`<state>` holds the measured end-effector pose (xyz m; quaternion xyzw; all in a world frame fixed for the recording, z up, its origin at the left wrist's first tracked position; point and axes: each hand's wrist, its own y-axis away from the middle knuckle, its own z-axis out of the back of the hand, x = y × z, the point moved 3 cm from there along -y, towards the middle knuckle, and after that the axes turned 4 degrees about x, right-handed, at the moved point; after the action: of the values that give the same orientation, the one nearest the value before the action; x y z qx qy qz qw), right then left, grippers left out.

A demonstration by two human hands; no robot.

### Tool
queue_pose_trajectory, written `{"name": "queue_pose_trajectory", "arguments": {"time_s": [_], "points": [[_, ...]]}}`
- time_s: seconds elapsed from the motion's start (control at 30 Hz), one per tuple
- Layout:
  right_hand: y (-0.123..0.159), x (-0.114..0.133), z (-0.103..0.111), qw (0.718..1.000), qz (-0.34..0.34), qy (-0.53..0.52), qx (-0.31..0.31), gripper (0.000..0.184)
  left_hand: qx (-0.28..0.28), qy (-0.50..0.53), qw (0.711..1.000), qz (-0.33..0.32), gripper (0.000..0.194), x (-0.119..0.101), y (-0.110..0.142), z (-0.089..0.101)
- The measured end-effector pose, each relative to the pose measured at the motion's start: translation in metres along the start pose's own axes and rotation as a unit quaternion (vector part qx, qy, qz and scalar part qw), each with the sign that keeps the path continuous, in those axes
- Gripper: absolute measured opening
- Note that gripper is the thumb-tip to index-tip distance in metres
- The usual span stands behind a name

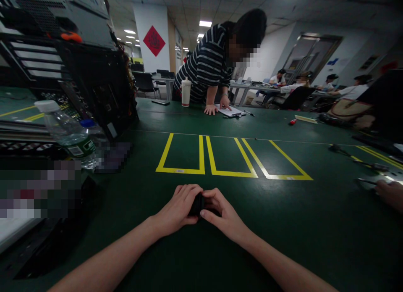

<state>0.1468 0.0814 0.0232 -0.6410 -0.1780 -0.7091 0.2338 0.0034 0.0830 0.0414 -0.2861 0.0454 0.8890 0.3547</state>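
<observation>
A small black object point(197, 204) with a straight right edge sits low over the green table, and its kind cannot be made out. My left hand point(181, 208) is wrapped over it from the left, hiding most of it. From the right, my right hand point(225, 216) curls its fingers and thumb against the object's near edge. Both hands are at the front middle of the table, just below three yellow tape outlines point(234, 174).
A water bottle point(74, 136) and an opened computer case point(97, 82) stand at left. Across the table a person in a striped shirt point(204, 52) leans over a clipboard point(231, 111), beside a white cup point(186, 92). Another person's hand point(390, 193) holds a thin tool at right.
</observation>
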Motion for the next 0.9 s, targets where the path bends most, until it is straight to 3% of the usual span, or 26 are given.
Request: {"name": "queue_pose_trajectory", "arguments": {"time_s": [0.13,0.33,0.6,0.73,0.9], "points": [[-0.0017,-0.0026,0.0006,1.0,-0.021,-0.003,-0.014,0.019,0.007,0.003,1.0,-0.001,0.055,-0.0013,-0.0004,0.0015],[-0.0025,-0.0039,0.0019,0.998,-0.047,0.021,-0.02,0.029,0.01,0.006,1.0,0.006,0.055,-0.0007,-0.0014,0.0009],[0.0005,0.0,0.0006,1.0,0.019,0.008,0.002,0.022,0.009,0.005,1.0,-0.007,0.056,-0.0031,-0.0009,0.0035],[-0.0009,-0.0024,0.0011,1.0,0.001,-0.002,-0.021,0.016,0.01,0.011,1.0,-0.002,0.054,-0.0031,-0.0009,0.0036],[-0.0041,-0.004,0.0031,0.999,-0.037,-0.004,-0.018,0.028,0.008,0.015,1.0,0.001,0.056,-0.0012,-0.0014,0.0014]]}}
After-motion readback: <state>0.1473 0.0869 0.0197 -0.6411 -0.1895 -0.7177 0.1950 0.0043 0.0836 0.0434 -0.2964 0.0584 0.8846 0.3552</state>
